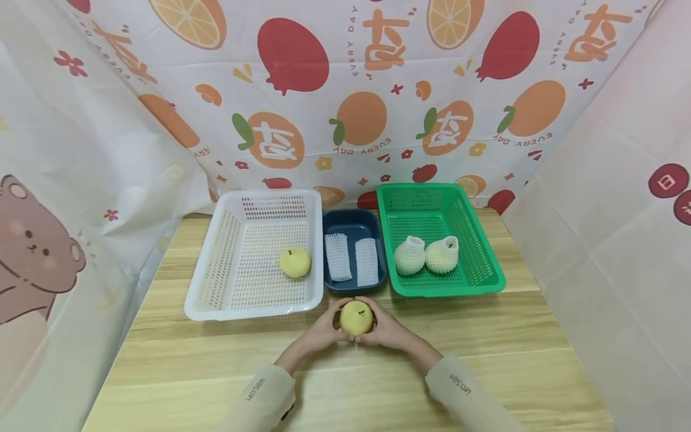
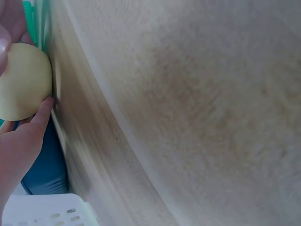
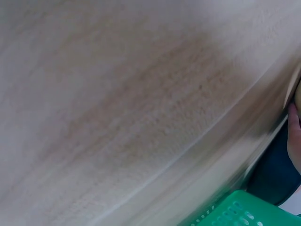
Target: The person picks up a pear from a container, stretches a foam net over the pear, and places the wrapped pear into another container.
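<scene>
A round yellow pear (image 1: 356, 318) with a short dark stem is gripped from both sides, just in front of the blue tray (image 1: 353, 217). My left hand (image 1: 326, 329) curves round its left side and my right hand (image 1: 385, 329) round its right, thumbs close together at the near side. In the left wrist view the pear (image 2: 24, 82) shows bare skin, with a thumb and fingertips against it. Only a sliver of the right hand (image 3: 295, 136) shows in the right wrist view. Two white foam net sleeves (image 1: 338, 257) lie flat in the blue tray.
To the left stands a white basket (image 1: 216, 252) holding one bare yellow pear (image 1: 294, 262). A green basket (image 1: 483, 252) on the right holds two pears in foam nets (image 1: 442, 255). All three containers sit on a wooden table (image 1: 216, 366) before a fruit-print cloth (image 1: 399, 120).
</scene>
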A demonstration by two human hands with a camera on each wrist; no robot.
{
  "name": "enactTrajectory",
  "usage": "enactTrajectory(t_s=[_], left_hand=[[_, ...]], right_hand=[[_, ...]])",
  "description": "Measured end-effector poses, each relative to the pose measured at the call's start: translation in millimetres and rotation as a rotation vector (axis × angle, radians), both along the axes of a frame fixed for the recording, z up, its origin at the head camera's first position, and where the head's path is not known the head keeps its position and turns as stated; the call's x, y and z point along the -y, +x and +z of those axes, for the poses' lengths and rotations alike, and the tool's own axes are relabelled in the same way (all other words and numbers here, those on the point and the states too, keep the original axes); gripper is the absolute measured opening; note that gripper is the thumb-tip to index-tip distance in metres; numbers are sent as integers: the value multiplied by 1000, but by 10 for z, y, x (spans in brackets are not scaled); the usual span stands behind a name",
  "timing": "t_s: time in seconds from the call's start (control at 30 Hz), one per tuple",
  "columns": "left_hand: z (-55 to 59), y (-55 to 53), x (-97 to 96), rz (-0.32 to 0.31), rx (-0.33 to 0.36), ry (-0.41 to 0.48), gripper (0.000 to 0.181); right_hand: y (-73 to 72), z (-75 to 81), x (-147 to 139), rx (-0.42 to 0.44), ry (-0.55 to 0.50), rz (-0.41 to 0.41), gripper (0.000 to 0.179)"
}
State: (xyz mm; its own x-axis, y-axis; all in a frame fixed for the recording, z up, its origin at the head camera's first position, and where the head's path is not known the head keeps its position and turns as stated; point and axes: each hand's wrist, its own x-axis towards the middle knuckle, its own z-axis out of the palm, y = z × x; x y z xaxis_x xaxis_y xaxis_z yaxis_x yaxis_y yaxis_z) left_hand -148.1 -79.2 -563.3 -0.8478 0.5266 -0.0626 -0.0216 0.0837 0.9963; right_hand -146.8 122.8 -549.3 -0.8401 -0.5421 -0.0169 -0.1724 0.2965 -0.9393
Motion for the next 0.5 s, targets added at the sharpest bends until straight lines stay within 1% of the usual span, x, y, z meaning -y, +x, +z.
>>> enactTrajectory(t_s=[0.13,0.2,0.3,0.37,0.43,0.5], left_hand=[[-4,15,-14,13,11,29,81],[-9,18,-16,13,17,43,81],[-15,17,-13,20,34,50,79],[-19,15,-12,42,48,42,73],[-17,13,-17,87,76,43,66],[-7,11,-34,159,129,69,59]], right_hand=[[-67,-198,-43,-5,10,16,84],[-96,-269,-60,-5,14,24,84],[-108,-259,-67,8,20,30,85],[-105,-232,-60,4,50,25,85],[-84,-171,-48,5,73,20,84],[-55,-74,-37,-2,92,21,84]])
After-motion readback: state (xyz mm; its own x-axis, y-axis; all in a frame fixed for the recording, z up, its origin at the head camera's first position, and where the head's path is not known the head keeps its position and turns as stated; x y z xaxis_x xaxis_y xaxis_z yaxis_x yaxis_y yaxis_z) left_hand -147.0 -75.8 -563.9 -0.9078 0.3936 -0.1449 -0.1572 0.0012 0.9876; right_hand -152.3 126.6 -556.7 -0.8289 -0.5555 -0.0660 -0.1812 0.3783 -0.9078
